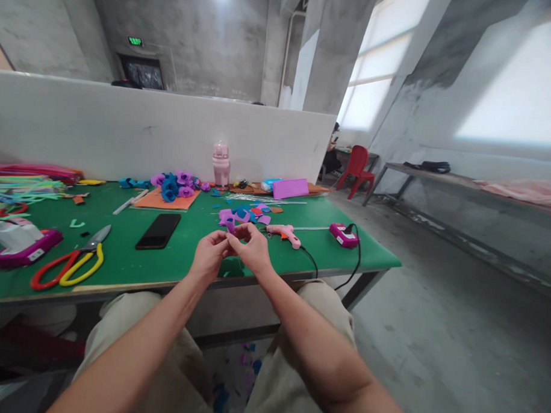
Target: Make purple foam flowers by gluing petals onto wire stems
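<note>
My left hand (210,252) and my right hand (252,246) meet above the green table's front edge, fingertips pinched together on a small purple petal-like piece (230,225). Its lower part is hidden by my fingers. Just behind them lie loose purple and blue cut pieces (242,215). To the right of my right hand rests a pink glue gun (284,233) with a clear glue stick in its back and a black cord. Farther back on the left, finished-looking purple and blue flowers (171,188) sit on an orange sheet (185,203).
Red-and-yellow-handled scissors (77,263), a black phone (159,231) and a purple power strip (30,250) lie to the left. A pink bottle (221,166) stands by the white partition (170,127). A purple socket block (344,235) sits near the right edge. Pipe cleaners (27,189) pile up far left.
</note>
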The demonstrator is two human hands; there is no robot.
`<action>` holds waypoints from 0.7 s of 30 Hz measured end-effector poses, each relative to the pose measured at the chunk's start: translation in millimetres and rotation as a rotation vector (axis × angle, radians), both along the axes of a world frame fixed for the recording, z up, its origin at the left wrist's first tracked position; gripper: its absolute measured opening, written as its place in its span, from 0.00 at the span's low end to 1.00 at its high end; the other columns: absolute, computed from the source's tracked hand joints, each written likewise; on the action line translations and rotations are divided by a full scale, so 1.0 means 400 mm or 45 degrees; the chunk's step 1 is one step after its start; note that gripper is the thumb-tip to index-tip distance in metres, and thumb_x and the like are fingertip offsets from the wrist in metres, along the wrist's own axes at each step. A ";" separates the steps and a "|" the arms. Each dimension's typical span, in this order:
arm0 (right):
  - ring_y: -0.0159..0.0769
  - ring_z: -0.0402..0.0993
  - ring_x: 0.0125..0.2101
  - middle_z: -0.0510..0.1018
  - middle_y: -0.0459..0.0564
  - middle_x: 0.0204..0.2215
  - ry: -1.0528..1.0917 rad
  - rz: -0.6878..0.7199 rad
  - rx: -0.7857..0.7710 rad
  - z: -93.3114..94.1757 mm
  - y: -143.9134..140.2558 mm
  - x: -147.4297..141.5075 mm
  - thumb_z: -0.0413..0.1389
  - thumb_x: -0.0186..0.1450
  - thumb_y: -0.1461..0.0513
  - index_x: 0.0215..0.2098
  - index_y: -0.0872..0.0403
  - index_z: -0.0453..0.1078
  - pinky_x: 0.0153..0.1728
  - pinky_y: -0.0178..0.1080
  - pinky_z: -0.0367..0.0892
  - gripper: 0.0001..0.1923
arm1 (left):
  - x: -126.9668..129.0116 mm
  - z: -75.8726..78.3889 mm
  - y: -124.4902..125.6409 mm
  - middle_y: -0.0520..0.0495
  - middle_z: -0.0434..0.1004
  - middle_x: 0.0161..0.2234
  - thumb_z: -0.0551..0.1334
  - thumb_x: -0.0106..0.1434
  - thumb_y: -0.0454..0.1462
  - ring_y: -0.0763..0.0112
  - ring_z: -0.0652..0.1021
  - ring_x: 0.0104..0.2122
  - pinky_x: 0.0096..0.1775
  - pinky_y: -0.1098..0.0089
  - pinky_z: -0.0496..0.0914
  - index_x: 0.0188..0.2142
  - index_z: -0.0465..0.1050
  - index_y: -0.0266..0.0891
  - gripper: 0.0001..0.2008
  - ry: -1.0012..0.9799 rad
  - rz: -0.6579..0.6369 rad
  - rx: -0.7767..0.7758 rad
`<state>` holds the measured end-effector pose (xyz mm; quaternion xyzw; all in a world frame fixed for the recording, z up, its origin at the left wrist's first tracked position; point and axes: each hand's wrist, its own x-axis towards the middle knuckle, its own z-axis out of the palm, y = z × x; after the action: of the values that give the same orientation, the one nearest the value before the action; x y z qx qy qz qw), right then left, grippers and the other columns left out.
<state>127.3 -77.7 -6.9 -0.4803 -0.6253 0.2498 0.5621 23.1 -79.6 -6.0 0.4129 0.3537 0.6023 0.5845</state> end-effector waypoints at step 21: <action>0.32 0.71 0.30 0.76 0.47 0.25 0.444 0.260 -0.158 0.006 0.032 0.078 0.53 0.57 0.54 0.28 0.55 0.72 0.36 0.36 0.66 0.13 | -0.024 -0.004 0.017 0.50 0.76 0.24 0.69 0.45 0.34 0.79 0.73 0.20 0.25 0.75 0.69 0.27 0.68 0.34 0.11 -0.027 -0.135 -0.104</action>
<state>158.3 -64.9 -4.4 -0.3978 -0.5471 0.4228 0.6030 13.5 -72.7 -7.6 0.4007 0.3494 0.5598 0.6356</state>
